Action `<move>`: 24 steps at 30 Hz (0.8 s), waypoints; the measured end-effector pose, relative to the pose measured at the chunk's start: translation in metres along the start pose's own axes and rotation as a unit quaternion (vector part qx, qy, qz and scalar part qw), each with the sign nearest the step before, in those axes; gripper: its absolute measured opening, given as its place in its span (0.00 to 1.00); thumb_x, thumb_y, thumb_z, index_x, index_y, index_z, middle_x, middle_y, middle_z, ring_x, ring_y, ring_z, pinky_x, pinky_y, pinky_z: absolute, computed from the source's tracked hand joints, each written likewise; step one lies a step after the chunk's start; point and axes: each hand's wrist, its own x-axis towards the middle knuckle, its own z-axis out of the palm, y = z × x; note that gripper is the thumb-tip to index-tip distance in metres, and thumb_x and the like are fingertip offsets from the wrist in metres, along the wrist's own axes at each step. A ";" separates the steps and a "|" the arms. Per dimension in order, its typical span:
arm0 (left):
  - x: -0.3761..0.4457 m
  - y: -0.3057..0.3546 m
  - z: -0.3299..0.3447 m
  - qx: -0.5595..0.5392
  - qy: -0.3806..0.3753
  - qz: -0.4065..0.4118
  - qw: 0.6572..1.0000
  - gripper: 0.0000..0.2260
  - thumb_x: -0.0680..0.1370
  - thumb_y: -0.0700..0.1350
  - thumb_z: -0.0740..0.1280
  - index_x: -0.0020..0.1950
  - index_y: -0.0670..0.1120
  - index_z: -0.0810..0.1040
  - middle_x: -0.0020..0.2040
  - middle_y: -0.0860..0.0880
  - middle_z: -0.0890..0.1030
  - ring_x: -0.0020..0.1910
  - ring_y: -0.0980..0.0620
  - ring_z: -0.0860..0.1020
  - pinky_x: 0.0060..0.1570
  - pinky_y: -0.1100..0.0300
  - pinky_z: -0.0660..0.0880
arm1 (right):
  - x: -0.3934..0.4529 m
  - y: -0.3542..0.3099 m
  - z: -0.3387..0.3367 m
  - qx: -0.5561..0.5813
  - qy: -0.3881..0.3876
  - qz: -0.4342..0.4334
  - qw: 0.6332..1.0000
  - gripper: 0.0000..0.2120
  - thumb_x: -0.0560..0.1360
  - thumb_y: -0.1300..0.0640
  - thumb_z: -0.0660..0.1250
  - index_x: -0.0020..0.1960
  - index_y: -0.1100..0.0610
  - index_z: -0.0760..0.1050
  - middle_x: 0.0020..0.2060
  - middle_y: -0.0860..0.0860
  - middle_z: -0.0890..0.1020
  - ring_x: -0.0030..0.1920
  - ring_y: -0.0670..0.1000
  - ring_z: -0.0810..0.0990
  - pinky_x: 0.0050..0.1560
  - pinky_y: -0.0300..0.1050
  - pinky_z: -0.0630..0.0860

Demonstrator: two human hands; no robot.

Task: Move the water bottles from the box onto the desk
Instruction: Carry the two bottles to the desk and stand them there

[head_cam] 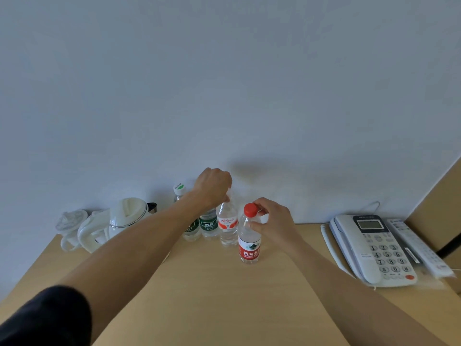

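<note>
**Setting two bottles down on the counter**

A plain pale wall is filling most of my view, and below it the light wooden counter (224, 295) is running out from under my arms. The box is not in sight, so I cannot say whether more bottles are waiting in it.

My right hand (274, 221) is holding the red-capped bottle (249, 242) by its neck and shoulder, fingers (257, 224) curled round just under the cap. The bottle is standing upright with its base seemingly on the wood. My left hand (213, 187) is closed over the top of the clear bottle with the pale red label (228, 227); its cap is hidden under my knuckles. That bottle is also upright, and seems to be resting on the counter at the end of a row.

Just past my left fingers two green-labelled bottles (209, 224) are standing against the wall, the farther one showing a white and green cap. Beyond them, further off to that side, a white kettle (124, 218) is sitting. Well apart from my right fingers, out to the other side, a desk phone (374, 248) is lying with a remote control (416, 245) beside it.

I judge this to be the placing step, nearly finished for both bottles. Next, I should be loosening both grips gently and lifting straight up, so neither tall, narrow bottle tips into its close neighbours.
</note>
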 end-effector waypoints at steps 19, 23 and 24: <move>0.022 -0.009 0.004 -0.041 -0.008 -0.008 0.999 0.21 0.76 0.51 0.74 0.67 0.46 0.77 0.63 0.47 0.80 0.61 0.47 0.77 0.63 0.54 0.74 | 0.018 -0.008 0.000 -0.016 0.027 0.052 0.998 0.15 0.70 0.57 0.77 0.54 0.55 0.77 0.48 0.49 0.84 0.50 0.51 0.80 0.53 0.45 0.75; 0.021 -0.012 0.008 -0.054 0.004 -0.013 0.998 0.21 0.76 0.52 0.74 0.67 0.46 0.76 0.61 0.47 0.81 0.59 0.46 0.78 0.60 0.53 0.75 | 0.038 -0.010 -0.001 -0.007 0.041 0.061 0.997 0.13 0.70 0.60 0.76 0.53 0.57 0.78 0.48 0.51 0.84 0.50 0.52 0.80 0.50 0.42 0.73; 0.021 -0.013 0.009 -0.054 0.008 -0.015 0.998 0.21 0.76 0.52 0.74 0.66 0.46 0.76 0.60 0.47 0.81 0.58 0.46 0.78 0.59 0.53 0.75 | 0.043 -0.011 -0.001 -0.002 0.042 0.062 0.997 0.13 0.70 0.61 0.76 0.53 0.58 0.78 0.48 0.51 0.84 0.50 0.52 0.80 0.51 0.43 0.74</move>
